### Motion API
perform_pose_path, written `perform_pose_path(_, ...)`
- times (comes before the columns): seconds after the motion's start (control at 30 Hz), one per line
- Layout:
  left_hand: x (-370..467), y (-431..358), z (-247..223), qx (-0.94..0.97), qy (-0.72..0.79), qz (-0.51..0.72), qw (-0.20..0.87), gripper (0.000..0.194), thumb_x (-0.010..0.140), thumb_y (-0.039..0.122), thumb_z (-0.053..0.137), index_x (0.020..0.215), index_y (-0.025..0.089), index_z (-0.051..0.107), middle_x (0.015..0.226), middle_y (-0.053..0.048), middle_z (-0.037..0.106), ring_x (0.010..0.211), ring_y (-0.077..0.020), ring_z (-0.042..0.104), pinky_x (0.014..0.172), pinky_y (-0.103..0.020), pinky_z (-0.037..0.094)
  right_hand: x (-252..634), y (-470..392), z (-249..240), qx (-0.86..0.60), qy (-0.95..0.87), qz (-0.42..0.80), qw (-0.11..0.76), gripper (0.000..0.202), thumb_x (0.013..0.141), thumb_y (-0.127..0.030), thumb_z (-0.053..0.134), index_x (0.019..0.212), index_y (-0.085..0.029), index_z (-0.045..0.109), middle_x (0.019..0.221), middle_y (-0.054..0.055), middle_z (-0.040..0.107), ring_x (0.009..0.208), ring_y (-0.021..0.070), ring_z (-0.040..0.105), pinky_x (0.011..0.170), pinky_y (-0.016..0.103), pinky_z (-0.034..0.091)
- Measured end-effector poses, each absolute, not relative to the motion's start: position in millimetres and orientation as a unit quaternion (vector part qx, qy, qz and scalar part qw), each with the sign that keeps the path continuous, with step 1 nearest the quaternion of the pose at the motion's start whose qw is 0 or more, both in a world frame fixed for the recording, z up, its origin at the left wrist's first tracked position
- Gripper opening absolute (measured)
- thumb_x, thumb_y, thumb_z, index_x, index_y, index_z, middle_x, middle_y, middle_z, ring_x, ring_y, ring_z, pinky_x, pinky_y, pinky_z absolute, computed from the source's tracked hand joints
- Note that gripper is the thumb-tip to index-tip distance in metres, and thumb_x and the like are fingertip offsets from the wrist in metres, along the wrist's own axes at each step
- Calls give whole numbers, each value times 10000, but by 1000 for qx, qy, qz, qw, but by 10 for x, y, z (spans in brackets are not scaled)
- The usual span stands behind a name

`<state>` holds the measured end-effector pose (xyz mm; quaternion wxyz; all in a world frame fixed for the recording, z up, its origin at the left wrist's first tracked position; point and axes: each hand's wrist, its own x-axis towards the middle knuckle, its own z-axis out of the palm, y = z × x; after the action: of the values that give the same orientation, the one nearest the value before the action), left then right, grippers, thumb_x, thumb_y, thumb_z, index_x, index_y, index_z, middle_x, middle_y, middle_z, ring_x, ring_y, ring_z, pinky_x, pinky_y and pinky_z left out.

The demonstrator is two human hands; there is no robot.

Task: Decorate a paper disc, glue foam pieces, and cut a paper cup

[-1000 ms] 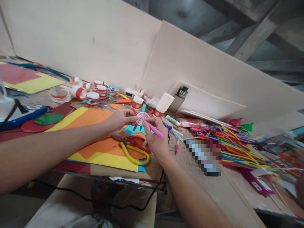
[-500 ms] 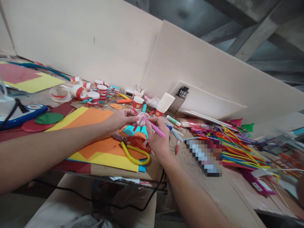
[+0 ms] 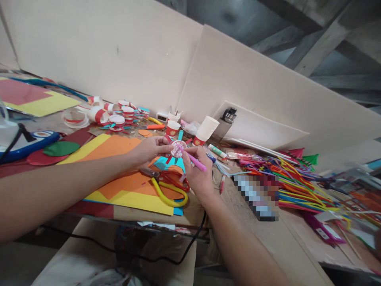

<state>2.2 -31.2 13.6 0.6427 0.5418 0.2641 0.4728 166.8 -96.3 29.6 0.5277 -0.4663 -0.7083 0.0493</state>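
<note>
Between my hands is a cut-down paper cup (image 3: 178, 147), its round white face marked with pink lines and with red and teal paper strips sticking out around it. My left hand (image 3: 154, 149) pinches its left edge. My right hand (image 3: 199, 169) grips a pink marker (image 3: 197, 162), with its tip at the white face. Just below lie scissors with a yellow handle (image 3: 168, 194) and, partly behind my right hand, a red handle. Teal paper (image 3: 166, 163) shows beneath the cup piece. Orange and yellow paper sheets (image 3: 119, 190) are spread under my left forearm.
Several cut cup pieces (image 3: 116, 122) with paper strips stand at the back left. Behind my hands are a stack of paper cups (image 3: 205, 131) and a grey bottle (image 3: 223, 125). Colourful pipe cleaners (image 3: 297, 186) pile up at right. A black cable (image 3: 178, 260) hangs at the table's front edge.
My hands and the cup piece stay almost in place; the marker has shifted very slightly. At the far right edge, a blurred dark shape has moved mostly out of view.
</note>
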Motion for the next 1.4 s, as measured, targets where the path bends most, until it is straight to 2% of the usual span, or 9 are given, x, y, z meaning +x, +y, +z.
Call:
perform_pose_path(0.33, 11, -274, 127, 524, 253, 487, 651, 313, 639, 328, 805, 745, 124, 592, 717, -2, 616, 667, -109, 585, 684, -267, 478, 1671, -964, 285, -469, -715, 56, 516, 89, 850, -278, 567, 814, -197, 575, 753, 10, 635, 661, 137, 575, 631, 278, 456)
perform_pose_path(1.4, 24, -331, 156, 533, 262, 466, 655, 306, 636, 334, 801, 752, 119, 617, 740, -25, 632, 670, -126, 593, 660, -278, 474, 1675, -964, 302, -465, -715, 33, 521, 88, 860, -288, 568, 852, -201, 576, 807, 22, 636, 729, 150, 580, 679, 297, 464)
